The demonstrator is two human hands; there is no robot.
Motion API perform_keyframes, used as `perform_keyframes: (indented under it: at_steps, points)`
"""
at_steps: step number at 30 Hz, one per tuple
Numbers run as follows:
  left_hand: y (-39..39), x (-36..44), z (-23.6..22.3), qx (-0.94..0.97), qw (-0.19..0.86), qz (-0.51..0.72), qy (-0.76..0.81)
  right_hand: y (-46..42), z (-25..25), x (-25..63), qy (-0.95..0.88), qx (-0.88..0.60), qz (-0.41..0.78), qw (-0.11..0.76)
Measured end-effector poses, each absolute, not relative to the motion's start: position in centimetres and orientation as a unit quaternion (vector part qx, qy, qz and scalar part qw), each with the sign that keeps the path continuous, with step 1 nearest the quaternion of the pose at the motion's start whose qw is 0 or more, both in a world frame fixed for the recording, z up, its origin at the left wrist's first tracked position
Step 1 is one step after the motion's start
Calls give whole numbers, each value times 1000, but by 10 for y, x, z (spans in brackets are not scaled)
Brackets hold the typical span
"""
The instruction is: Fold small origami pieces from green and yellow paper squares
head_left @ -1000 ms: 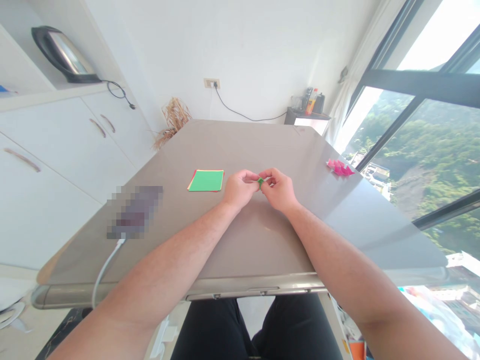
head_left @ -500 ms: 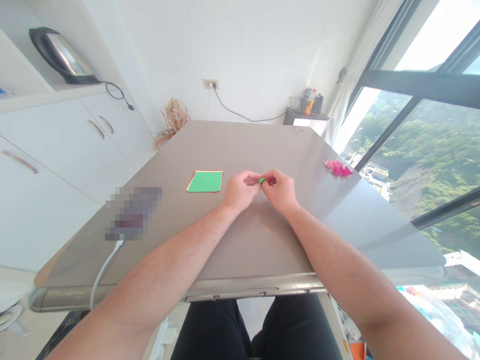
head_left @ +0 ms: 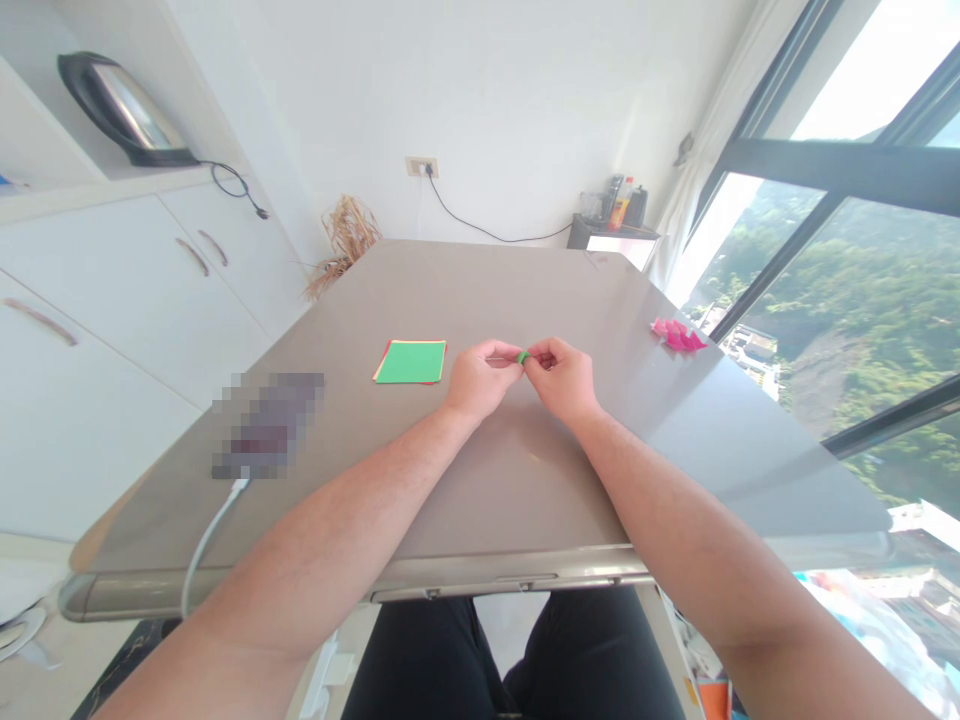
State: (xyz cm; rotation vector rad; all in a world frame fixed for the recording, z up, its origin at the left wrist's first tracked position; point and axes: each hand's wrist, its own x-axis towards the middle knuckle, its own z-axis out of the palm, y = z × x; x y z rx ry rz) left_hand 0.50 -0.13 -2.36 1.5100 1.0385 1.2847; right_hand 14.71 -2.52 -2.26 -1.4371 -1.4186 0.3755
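A small piece of folded green paper (head_left: 523,356) is pinched between my two hands above the middle of the table (head_left: 495,290). My left hand (head_left: 481,382) grips it from the left with thumb and forefinger. From the other side my right hand (head_left: 561,378) holds it in its fingertips, other fingers curled. Most of the paper is covered by the fingers, so its exact shape cannot be made out. Left of my left hand lies a stack of square paper sheets (head_left: 410,362), green on top with red and yellow edges showing.
Pink folded paper pieces (head_left: 679,335) sit near the table's right edge. A blurred-out dark device (head_left: 270,425) with a white cable (head_left: 214,535) lies at the left. Behind the table are dried stalks (head_left: 349,235) and a small cabinet (head_left: 615,235) with bottles.
Both hands stay in nearly the same place. The green paper between the fingertips has turned and looks more curved or bent than a second ago.
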Motion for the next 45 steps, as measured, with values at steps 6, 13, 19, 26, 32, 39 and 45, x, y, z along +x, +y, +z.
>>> perform_keyframes:
  at_steps: [6,13,19,26,32,39,45]
  points:
    - [0,3,-18,544,461,543,445,-28,-24,146,-611,-566,154,532]
    - [2,5,-21,522,449,578,438,-31,-27,142,-669,-505,109,534]
    - [0,5,-18,530,436,582,437,-32,-28,139,-672,-509,121,523]
    - [-2,5,-17,543,413,582,442,-32,-29,138,-682,-501,127,517]
    - [-2,5,-20,552,412,582,432,-33,-26,137,-670,-508,133,525]
    - [-1,6,-17,526,437,599,416,-31,-29,137,-666,-506,100,539]
    - [3,4,-19,499,506,583,394,-29,-27,143,-645,-531,104,539]
